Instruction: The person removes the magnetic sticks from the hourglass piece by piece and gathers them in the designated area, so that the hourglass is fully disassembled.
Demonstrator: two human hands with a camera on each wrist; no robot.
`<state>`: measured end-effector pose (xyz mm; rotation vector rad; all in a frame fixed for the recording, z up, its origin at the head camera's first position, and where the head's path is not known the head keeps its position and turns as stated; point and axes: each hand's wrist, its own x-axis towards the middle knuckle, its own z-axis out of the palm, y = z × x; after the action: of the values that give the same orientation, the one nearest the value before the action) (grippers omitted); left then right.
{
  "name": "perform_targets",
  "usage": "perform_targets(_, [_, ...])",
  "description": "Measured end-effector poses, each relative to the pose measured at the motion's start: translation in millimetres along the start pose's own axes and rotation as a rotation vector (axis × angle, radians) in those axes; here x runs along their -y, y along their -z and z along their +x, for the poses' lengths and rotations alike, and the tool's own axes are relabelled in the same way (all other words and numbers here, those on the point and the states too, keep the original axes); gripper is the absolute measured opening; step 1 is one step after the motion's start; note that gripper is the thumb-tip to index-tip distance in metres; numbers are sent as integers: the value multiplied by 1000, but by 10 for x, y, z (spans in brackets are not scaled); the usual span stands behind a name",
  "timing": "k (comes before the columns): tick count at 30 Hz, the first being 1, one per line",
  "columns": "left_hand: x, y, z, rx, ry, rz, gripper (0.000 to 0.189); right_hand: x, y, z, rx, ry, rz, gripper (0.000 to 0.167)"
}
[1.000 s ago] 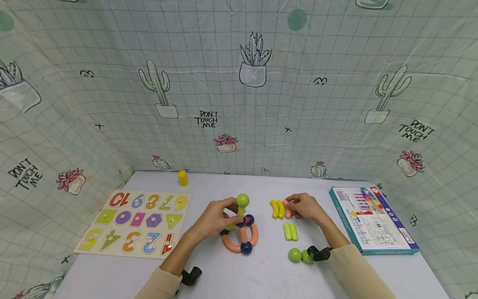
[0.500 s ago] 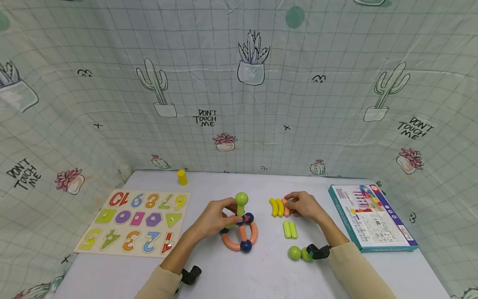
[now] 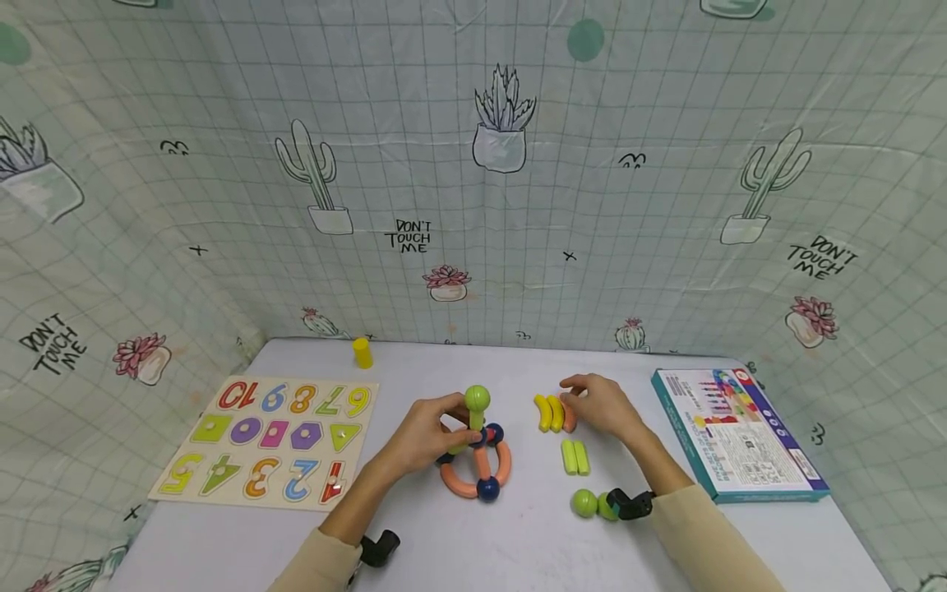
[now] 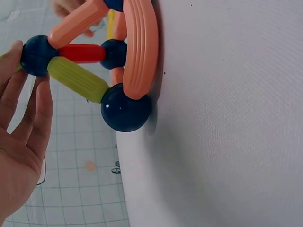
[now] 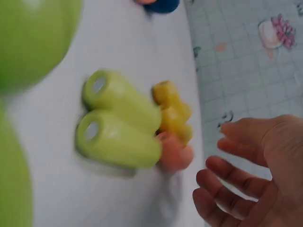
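Observation:
My left hand (image 3: 425,434) pinches the upper part of a magnetic stick-and-ball structure (image 3: 482,463), its fingertips at a dark blue ball (image 4: 39,55) and a green stick. Orange curved sticks form its round base, and a light green ball (image 3: 477,398) tops it. To the right, my right hand (image 3: 602,407) is just beside an orange curved stick (image 3: 569,419), holding nothing. In the right wrist view its fingers are loosely bent, with a gap between them and the orange stick (image 5: 175,153). Two yellow curved sticks (image 3: 556,413) lie alongside that stick.
Two short green sticks (image 3: 569,457) and two green balls (image 3: 584,503) lie nearer, one ball partly behind the right wrist camera. A number puzzle board (image 3: 259,444) lies left, a yellow cylinder (image 3: 362,353) behind it. A flat toy box (image 3: 740,436) lies right.
My right hand has let go of the orange curved stick, drawing slightly back and up from it. The left hand and the structure stay where they were.

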<state>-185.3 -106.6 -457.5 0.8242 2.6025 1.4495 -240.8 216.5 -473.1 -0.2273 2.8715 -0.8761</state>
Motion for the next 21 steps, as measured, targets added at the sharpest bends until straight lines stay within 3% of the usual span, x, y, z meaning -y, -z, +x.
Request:
perform_targets(8, [-4, 16, -4, 15, 9, -9, 30, 648, 145, -177, 15, 303, 169, 28])
perform_targets(14, [10, 9, -5, 36, 7, -20, 25, 1091, 126, -354, 87, 502, 294, 37])
perform_targets(17, [14, 4, -4, 40, 2, -24, 20, 1217, 81, -403, 103, 550, 294, 42])
perform_targets(21, [23, -4, -4, 36, -5, -20, 18, 1277, 12, -402, 109, 553, 270, 44])
